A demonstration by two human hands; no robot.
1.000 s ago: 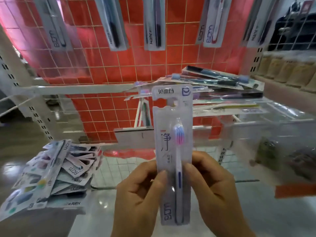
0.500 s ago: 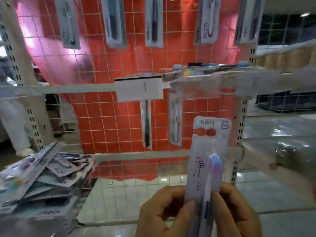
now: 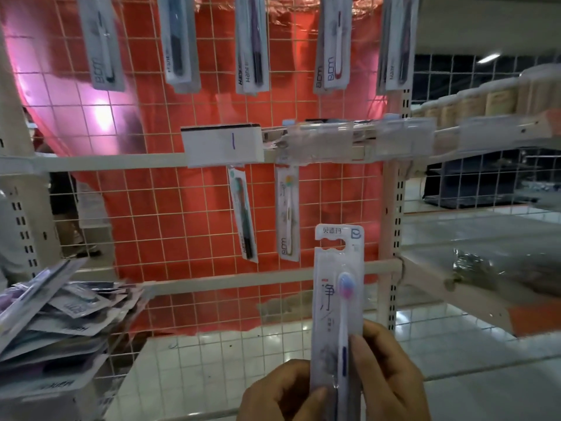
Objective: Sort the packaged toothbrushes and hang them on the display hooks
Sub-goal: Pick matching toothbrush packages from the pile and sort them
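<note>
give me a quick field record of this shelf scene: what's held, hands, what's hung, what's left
held: toothbrush pack, upright, hang hole on top
left hand: grips pack's lower left edge
right hand: grips pack's lower right edge
lower row: two hung packs on the wire grid
upper row: five hung groups
unsorted: pile of packs, left
</note>
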